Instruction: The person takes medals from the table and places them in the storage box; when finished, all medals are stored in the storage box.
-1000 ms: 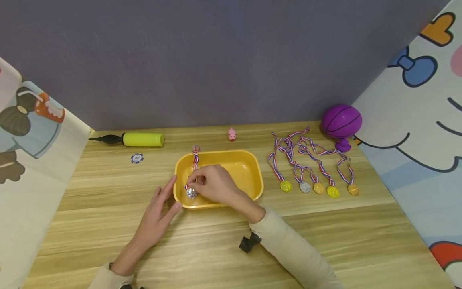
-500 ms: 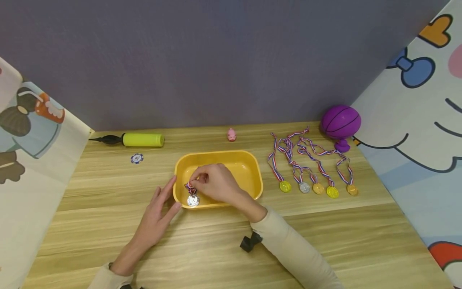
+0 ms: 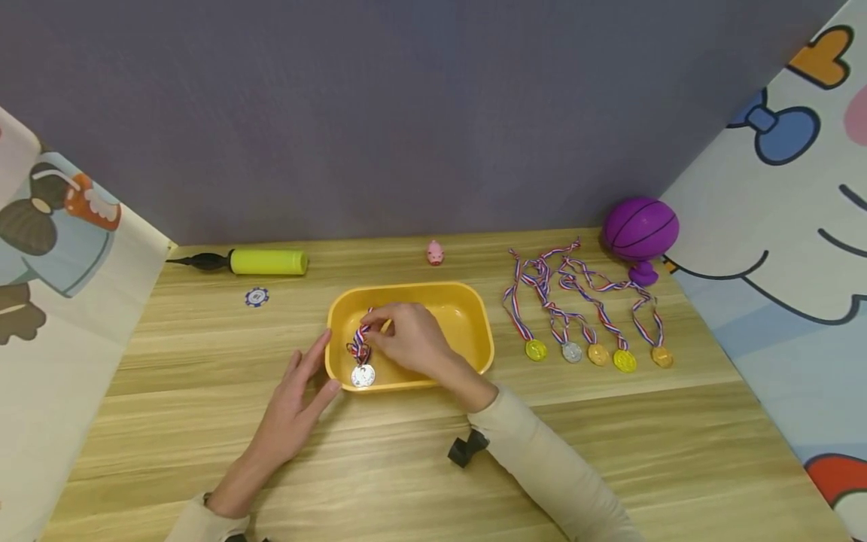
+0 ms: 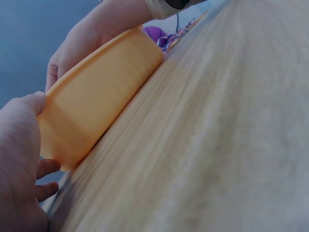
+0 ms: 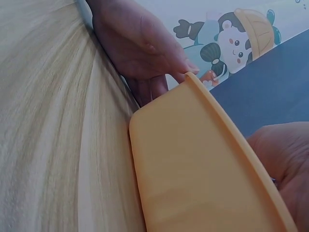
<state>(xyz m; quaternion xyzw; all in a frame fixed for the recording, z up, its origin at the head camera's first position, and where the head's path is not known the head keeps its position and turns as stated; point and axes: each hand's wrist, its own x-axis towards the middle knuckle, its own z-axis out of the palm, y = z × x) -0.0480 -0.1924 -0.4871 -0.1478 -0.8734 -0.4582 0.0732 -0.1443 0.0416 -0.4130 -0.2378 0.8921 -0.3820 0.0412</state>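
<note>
A silver medal [image 3: 363, 376] lies in the left end of a yellow plastic basin [image 3: 460, 324]. Its red, white and blue ribbon [image 3: 358, 345] is bunched just above the disc. Reaching in over the near rim, my right hand [image 3: 412, 340] pinches the ribbon's upper part between thumb and fingertips. In the right wrist view the basin wall hides most of these fingers. My left hand [image 3: 294, 406] rests against the basin's left end with fairly straight fingers. In the left wrist view its thumb [image 4: 35, 101] touches the rim while other fingers lie along the outer wall.
Several ribboned medals [image 3: 571, 351] lie in a row right of the basin. Behind them sit a purple ball [image 3: 640, 228] and a small purple duck [image 3: 643, 273]. A pink pig figure [image 3: 435, 253], a yellow hand pump [image 3: 268, 262] and a poker chip [image 3: 257, 297] lie towards the back wall.
The ribbon end that hung over the far rim is now inside the basin, bunched above the medal. My right hand has shifted slightly up and right. The left hand has stayed still.
</note>
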